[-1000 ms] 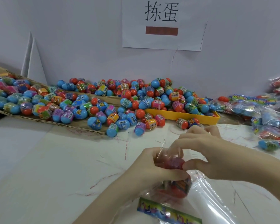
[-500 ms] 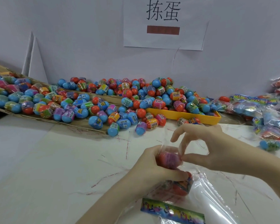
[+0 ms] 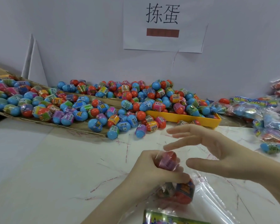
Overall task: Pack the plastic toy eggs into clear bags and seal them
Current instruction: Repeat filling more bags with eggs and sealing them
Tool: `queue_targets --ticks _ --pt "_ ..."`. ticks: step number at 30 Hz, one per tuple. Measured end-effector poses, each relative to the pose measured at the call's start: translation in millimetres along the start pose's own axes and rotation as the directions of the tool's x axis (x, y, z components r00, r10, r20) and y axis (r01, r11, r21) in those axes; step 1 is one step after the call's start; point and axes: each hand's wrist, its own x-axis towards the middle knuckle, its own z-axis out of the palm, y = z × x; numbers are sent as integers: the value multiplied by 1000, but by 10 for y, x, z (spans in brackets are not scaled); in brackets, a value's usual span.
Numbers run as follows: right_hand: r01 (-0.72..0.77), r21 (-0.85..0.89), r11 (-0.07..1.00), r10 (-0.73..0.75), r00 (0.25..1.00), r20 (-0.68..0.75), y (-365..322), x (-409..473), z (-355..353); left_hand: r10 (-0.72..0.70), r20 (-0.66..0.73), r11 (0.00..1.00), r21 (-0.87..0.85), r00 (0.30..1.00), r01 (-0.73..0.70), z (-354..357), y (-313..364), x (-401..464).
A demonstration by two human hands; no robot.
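Two hands work at the desk's near edge. My left hand [image 3: 153, 172] curls round a clear bag [image 3: 205, 196], pinching an orange egg [image 3: 169, 160] through the film at its mouth; more eggs sit lower in the bag, under my thumb. My right hand [image 3: 217, 152] hovers just beside it, fingers spread and straight, holding nothing. A printed card [image 3: 170, 218] lies at the near edge below the bag. Farther back, loose eggs [image 3: 103, 109] spill over cardboard [image 3: 81, 126] and a yellow tray [image 3: 199, 118] along the far edge. Filled bags [image 3: 271, 113] pile at the right edge. A paper sign [image 3: 164, 24] hangs on the wall.
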Motion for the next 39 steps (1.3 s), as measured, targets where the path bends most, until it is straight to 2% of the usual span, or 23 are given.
queue_targets --ticks 1,2,3,4,5,6,7,8,9,15,17,19,21,23,25,26,29,31,34,39 --pt "44 66 997 -40 998 -52 9 26 -27 6 -7 1000 -6 1000 -7 6 -9 4" --pt "74 163 984 -39 977 -210 51 71 -70 10 -15 1000 -9 1000 -10 10 -15 10" --pt "84 282 956 44 906 -420 155 125 -138 10 -20 1000 -7 1000 -10 10 -18 15" --pt "56 346 937 178 774 -607 309 181 -213 7 -24 1000 -5 1000 -7 12 -21 22" --pt "-63 321 945 289 624 -726 448 250 -270 2 -30 1000 -7 1000 -2 13 -24 25" --pt "-272 252 929 364 542 -757 613 303 -313 -4 -37 1000 -13 999 3 15 -24 24" --pt "-467 162 869 421 527 -738 781 333 -329 -8 -42 1000 -21 999 7 18 -22 21" --pt "-600 53 798 460 551 -696 921 351 -310 -6 -46 1000 -24 999 5 24 -19 17" --pt "-667 -14 745 497 570 -655 1026 355 -273 1 -50 1000 -18 999 -2 29 -14 15" --pt "-631 -66 773 421 588 -690 1010 367 -161 0 -110 1000 -18 994 -2 51 24 6" --pt "-535 0 845 362 572 -736 896 310 -193 8 -129 999 -35 992 -13 55 28 6" --pt "-348 182 920 364 579 -730 683 239 -244 16 -133 999 -34 991 -21 57 31 1" --pt "-102 390 915 353 672 -651 399 177 -253 11 -135 999 -46 991 -17 66 37 -10" --pt "55 452 890 256 760 -598 98 121 -226 14 -142 998 -64 990 -23 80 48 -19" --pt "104 374 922 131 824 -552 -152 87 -153 26 -158 996 -83 987 -40 95 58 -22" --pt "88 273 958 74 843 -533 -229 85 -107 36 -166 994 -92 985 -52 99 60 -21" --pt "-52 -116 992 -15 858 -513 -308 108 -6 77 -188 993 -75 979 -92 104 65 -16" --pt "-108 -224 969 -19 866 -500 -293 130 11 102 -199 992 -47 975 -114 106 56 -10" --pt "-141 -305 942 -17 888 -460 -242 137 -2 115 -217 992 -26 969 -123 97 54 -2" --pt "-132 -214 968 32 908 -417 -200 110 -22 110 -180 992 -37 978 -118 95 67 -15"
